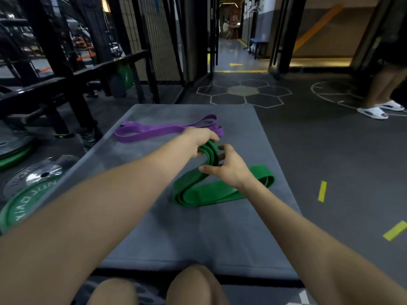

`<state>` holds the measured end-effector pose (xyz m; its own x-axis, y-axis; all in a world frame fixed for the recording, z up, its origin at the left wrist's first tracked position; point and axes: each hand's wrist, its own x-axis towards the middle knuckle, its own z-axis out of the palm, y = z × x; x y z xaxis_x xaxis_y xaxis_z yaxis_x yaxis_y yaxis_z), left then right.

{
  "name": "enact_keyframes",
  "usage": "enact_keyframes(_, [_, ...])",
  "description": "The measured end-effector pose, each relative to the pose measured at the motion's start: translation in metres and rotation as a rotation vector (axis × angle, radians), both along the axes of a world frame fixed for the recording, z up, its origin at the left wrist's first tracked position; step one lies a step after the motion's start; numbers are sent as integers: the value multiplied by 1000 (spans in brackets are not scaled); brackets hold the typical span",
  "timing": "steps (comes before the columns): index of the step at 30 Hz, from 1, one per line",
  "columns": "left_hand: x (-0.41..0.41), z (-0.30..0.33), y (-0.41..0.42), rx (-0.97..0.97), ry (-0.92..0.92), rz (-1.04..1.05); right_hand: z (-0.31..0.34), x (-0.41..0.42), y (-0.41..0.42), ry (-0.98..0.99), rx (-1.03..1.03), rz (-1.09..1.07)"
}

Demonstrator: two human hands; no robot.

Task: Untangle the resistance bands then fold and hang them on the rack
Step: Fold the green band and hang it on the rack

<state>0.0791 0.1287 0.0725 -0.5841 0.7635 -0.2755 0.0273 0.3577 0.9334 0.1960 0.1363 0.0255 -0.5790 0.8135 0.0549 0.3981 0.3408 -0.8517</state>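
Observation:
A wide green resistance band (211,191) lies in folded loops on the grey mat (198,236). Its far end is lifted off the mat. My left hand (201,138) grips that raised end, fingers curled round the stacked layers. My right hand (229,167) holds the same band just below, thumb and fingers pinching the layers. A purple resistance band (154,130) lies stretched out flat across the far part of the mat, just beyond my left hand. A black metal rack (66,71) stands to the left.
Green and silver weight plates (30,192) lie on the floor left of the mat. Another person's legs in white slippers (374,111) stand at the far right. My knees (193,285) are at the mat's near edge. An open corridor (237,51) lies ahead.

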Motion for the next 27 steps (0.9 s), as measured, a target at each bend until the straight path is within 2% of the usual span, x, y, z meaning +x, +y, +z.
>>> enact_keyframes(5, [14, -20, 6, 75, -137, -180, -20, 9, 14, -44, 84, -245])
enact_keyframes(6, [10, -26, 2, 98, -117, -235, -23, 12, 17, -54, 76, -288])
enact_keyframes(8, [-10, -49, -12, 60, 143, -296, -28, 19, 24, -77, 38, -352])
enact_keyframes(10, [-34, -81, -36, -55, 425, -207, -32, 25, 29, -109, 19, -377])
enact_keyframes(13, [-42, -122, -73, -199, 514, -133, -39, 27, 34, -130, -9, -416])
enact_keyframes(17, [-31, -153, -73, -72, 456, -106, -48, 26, 33, -171, -35, -446])
enact_keyframes(21, [-32, -155, -66, 80, 356, -60, -50, 28, 34, -201, -71, -484])
enact_keyframes(25, [-30, -153, -63, 97, 111, -137, -52, 29, 35, -218, -62, -504])
enact_keyframes(27, [-28, -156, -60, 98, 66, -127, -52, 30, 35, -242, -57, -516])
